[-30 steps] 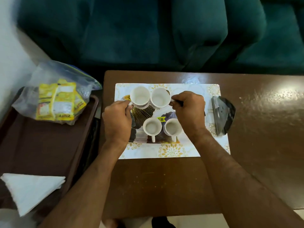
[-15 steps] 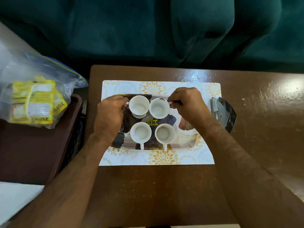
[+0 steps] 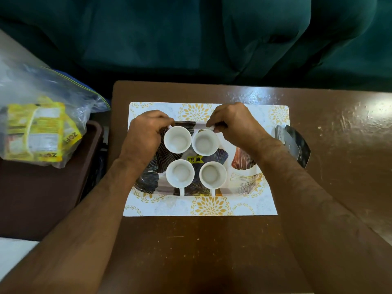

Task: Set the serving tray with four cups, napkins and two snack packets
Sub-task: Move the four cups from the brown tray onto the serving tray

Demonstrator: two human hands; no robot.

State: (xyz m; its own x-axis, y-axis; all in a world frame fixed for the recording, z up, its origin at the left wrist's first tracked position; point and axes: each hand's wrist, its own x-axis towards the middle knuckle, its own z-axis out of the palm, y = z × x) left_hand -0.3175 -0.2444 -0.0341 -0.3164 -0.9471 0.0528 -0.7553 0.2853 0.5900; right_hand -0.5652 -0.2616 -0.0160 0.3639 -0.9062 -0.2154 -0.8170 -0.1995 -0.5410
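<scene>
Clear plastic bag of yellow snack packets (image 3: 40, 126) lying left; four white ceramic cups (image 3: 180, 176) standing on leaf-patterned tray (image 3: 244, 166); left hand (image 3: 146, 134) and right hand (image 3: 235, 124) each pinching rear cup handle.

Two bare forearms, left hand (image 3: 146, 136), right hand (image 3: 235, 126) (no sleeves, rings or watch)

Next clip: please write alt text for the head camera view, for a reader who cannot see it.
Seen from above, the left hand and right hand each pinch the handle of one of the two far white cups, which stand with two near cups on a patterned serving tray over a floral placemat. Left of the table, a clear bag of yellow snack packets sits on a brown tray.
</scene>
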